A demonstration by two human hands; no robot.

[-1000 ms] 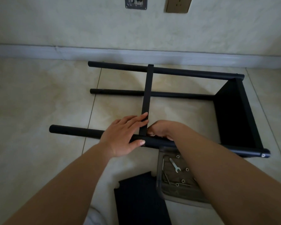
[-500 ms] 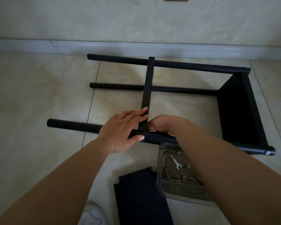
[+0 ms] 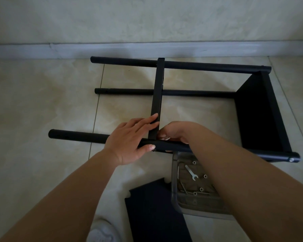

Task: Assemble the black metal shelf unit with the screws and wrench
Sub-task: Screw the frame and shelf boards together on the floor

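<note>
Misalignment is looming at the near pole [image 3: 77,137]: the left hand [image 3: 129,142], fingers flat, is pressing the crossbar [image 3: 157,95] onto it, while the right hand [image 3: 175,133] beside the joint is curling around something unseen; slipping would cross-thread the screw.

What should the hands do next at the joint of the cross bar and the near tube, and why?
Probably keep the left hand pressing the cross bar against the near tube while the right hand works a screw in at that joint. The wrench lies unused in the clear tray.
</note>
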